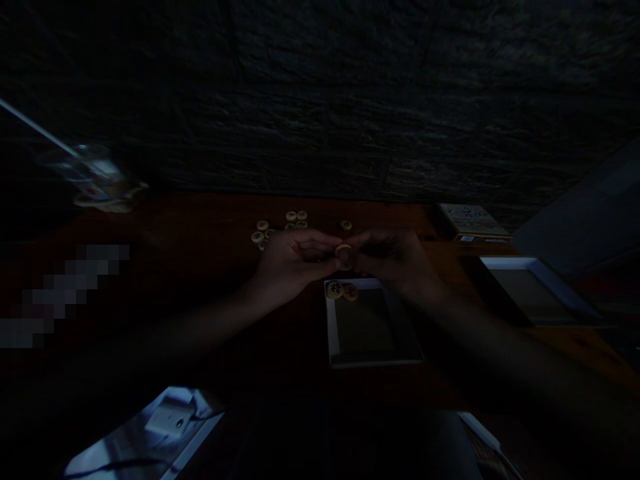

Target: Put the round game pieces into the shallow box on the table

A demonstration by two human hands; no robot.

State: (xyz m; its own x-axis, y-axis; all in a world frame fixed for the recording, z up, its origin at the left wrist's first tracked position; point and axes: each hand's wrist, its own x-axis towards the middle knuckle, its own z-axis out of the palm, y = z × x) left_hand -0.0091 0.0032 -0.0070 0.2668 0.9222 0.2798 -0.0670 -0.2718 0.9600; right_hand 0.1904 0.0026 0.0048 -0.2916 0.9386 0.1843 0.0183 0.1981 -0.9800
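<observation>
Between my fingertips, just above the far edge of an open box [331,333], is a round Chinese chess piece [344,249]. My left hand [297,260] grips it from the left, and my right hand [393,260] closes on it from the other side. Below them, a piece with a black character [335,289] and a piece with a red character [351,292] sit at the box's far left corner. Several more chess pieces [263,226] lie on the table beyond my left hand, partly hidden by it. A lone piece [346,225] lies behind my hands.
A second shallow box [545,283] stands on the right, with a printed box [473,221] behind it. A clear cup [95,175] with a straw is at the far left. A white device [170,419] with a cable lies front left. A dark stone wall [320,113] rises behind the table.
</observation>
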